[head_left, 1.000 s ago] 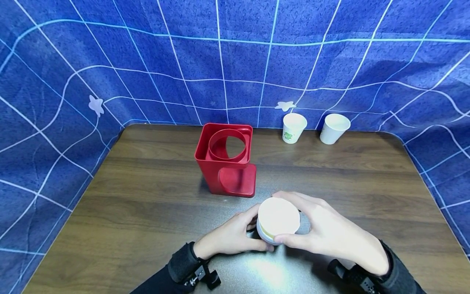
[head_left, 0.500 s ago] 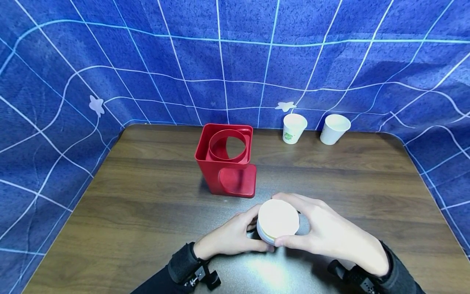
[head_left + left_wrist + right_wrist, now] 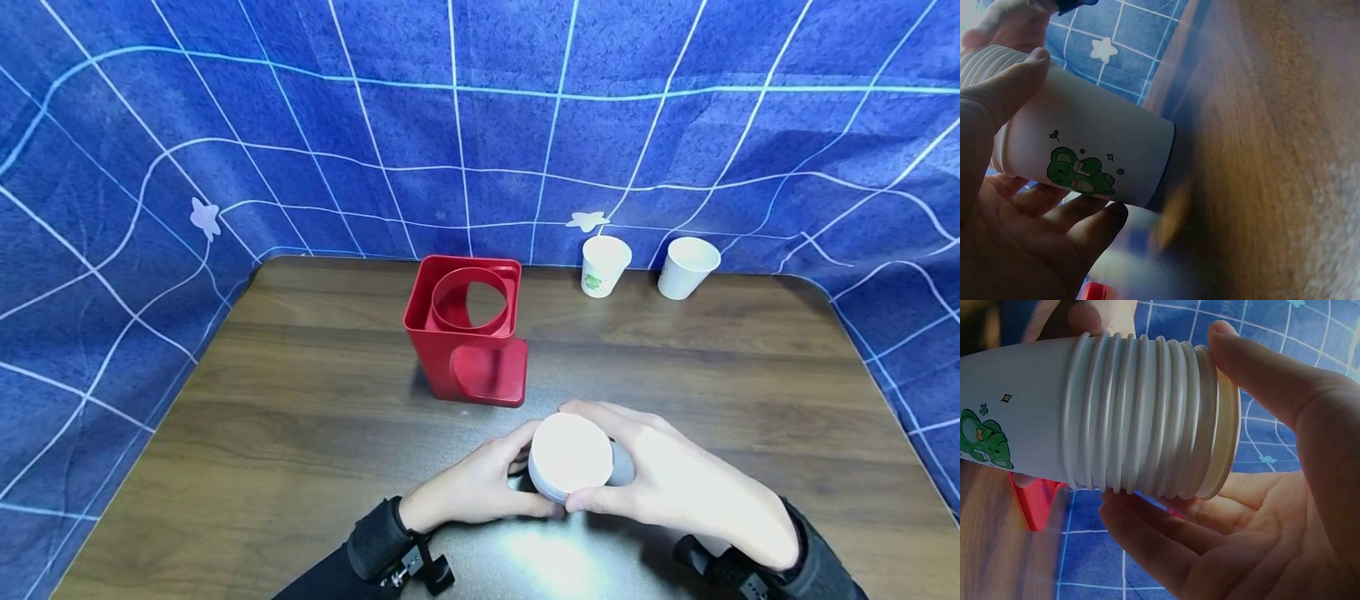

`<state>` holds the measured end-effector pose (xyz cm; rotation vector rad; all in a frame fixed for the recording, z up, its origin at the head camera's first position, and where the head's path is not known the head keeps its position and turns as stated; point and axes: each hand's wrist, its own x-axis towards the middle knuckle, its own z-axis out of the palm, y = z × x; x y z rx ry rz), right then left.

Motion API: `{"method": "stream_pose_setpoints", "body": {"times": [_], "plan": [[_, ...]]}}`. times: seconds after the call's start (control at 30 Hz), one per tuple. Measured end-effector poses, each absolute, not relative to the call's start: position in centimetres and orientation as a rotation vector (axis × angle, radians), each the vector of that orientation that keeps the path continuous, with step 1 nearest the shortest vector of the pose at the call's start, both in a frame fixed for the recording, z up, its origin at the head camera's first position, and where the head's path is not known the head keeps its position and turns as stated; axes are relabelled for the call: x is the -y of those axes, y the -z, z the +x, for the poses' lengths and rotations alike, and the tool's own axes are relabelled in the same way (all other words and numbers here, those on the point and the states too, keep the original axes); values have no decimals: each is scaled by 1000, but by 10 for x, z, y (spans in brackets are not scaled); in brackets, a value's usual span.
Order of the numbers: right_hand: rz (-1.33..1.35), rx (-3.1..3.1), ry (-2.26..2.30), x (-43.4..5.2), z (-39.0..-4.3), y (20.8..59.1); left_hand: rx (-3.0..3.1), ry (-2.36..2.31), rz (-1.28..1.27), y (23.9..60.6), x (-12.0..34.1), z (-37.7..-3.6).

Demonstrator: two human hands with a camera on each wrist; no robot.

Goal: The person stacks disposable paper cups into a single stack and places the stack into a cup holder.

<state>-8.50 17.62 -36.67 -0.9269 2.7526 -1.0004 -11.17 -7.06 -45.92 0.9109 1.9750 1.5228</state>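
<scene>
The person holds a stack of paper cups (image 3: 570,457) with both hands, low over the near part of the wooden table (image 3: 300,400), just in front of the red holder (image 3: 468,337). The left hand (image 3: 480,487) has its thumb and fingers curled around the lower cup wall, where a small green frog picture (image 3: 1079,172) is printed. The right hand (image 3: 675,483) grasps the upper end, thumb and fingers closed around the many rims (image 3: 1147,412). I think two hands are used because the nested cups are light and could slide apart; whether the bottom touches the table, I cannot tell.

The cups are thin white paper, smooth, slightly conical, and their rolled rims make a ribbed band. The holder is glossy red plastic, square outside with a round ring inside. Two single cups (image 3: 648,265) stand upright, well apart, near the blue checked cloth (image 3: 480,125).
</scene>
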Motion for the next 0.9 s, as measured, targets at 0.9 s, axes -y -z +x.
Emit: {"method": "stream_pose_setpoints", "body": {"times": [0.9], "plan": [[-1040,-2745,921,-180,-84,367,-1966,-1537,906,459,70,-110]]}}
